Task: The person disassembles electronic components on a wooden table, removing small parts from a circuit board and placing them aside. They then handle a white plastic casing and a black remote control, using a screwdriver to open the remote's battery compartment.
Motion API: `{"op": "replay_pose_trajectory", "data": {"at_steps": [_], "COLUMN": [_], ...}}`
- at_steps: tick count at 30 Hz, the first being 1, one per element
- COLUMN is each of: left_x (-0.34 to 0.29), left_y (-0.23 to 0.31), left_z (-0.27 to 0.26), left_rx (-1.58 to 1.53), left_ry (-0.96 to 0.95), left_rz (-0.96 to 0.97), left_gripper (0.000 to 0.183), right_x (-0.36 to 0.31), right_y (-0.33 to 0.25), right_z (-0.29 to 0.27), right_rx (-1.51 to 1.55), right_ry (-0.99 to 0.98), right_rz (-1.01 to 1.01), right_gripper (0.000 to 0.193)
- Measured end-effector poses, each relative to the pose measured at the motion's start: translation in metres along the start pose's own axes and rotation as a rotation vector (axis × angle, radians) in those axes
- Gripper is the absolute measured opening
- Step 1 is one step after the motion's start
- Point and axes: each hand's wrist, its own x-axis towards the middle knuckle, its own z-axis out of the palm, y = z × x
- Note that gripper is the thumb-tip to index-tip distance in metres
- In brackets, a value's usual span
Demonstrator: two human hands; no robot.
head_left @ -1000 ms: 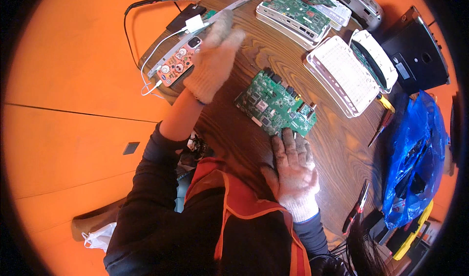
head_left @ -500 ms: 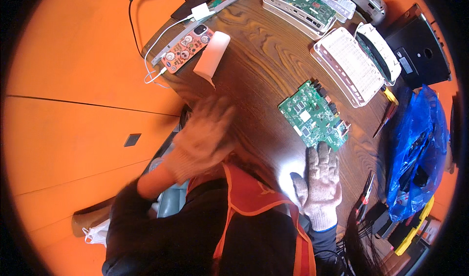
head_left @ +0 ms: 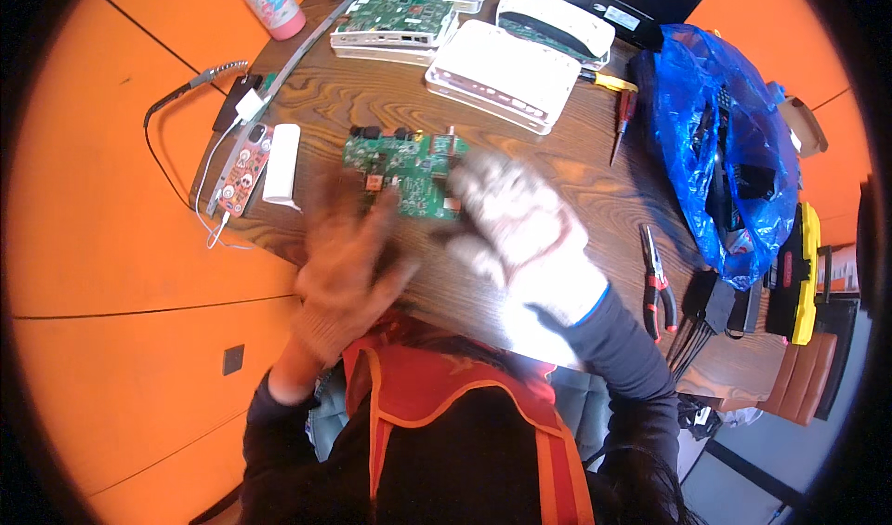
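Green and roughly rectangular, a bare circuit board with black sockets along its far side [head_left: 415, 158] lies on the dark wood-grained table [head_left: 613, 204], left of the surface's middle and between our two hands. Our left hand in its knitted glove [head_left: 348, 251] is blurred, its fingers spread and reaching over the board's left end; we cannot tell whether they press or grip it. Our right hand in a pale knitted glove with a blue cuff edge [head_left: 522, 211] has its fingers loosely bent at the board's right end, thumb apart, and we cannot tell how firmly they touch. Toward the surface's left edge we have a smooth white oblong block [head_left: 282, 164] just beside a phone in a pink patterned case [head_left: 243, 172]. Near the far edge, a green board on a white plastic housing [head_left: 395, 28] sits beside a flat white plastic casing [head_left: 502, 74]. Right of that casing lie a yellow-handled tool [head_left: 610, 82] and a slim dark-red screwdriver [head_left: 623, 127]. Along the surface's right side we see a crumpled blue plastic bag [head_left: 686, 121], with red-and-black-handled pliers [head_left: 658, 288] lying toward the near right corner.
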Motion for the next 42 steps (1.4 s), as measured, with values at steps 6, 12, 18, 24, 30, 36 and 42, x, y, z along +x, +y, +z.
{"op": "replay_pose_trajectory", "data": {"at_steps": [6, 12, 18, 24, 30, 36, 42], "left_x": [0.059, 0.091, 0.117, 0.194, 0.181, 0.179, 0.173], "left_y": [-0.025, -0.069, -0.058, -0.052, -0.051, -0.04, -0.052], "left_z": [0.049, 0.037, 0.044, 0.09, 0.105, 0.105, 0.102], "left_rx": [0.234, 0.243, -0.385, -0.234, -0.903, -1.034, -0.711], "left_ry": [-0.109, -0.113, 0.083, 0.414, 0.4, 0.416, 0.409], "left_rz": [0.115, -0.005, 0.142, 0.458, 0.107, 0.066, -0.006], "left_gripper": [0.067, 0.068, 0.056, 0.046, 0.045, 0.045, 0.046], "right_x": [0.042, 0.028, -0.039, -0.067, -0.042, -0.021, -0.024], "right_y": [0.086, 0.094, 0.042, 0.031, 0.064, 0.077, 0.054], "right_z": [-0.005, 0.006, -0.029, -0.054, -0.055, -0.027, -0.04], "right_rx": [-0.303, -0.209, -0.115, 0.534, 0.038, -0.087, -0.276], "right_ry": [0.191, 0.272, 0.184, 0.597, 0.461, 0.201, 0.224], "right_rz": [0.409, 0.287, 0.372, 0.774, 0.573, 0.38, 0.32], "right_gripper": [0.044, 0.019, 0.022, 0.021, 0.021, 0.023, 0.043]}}
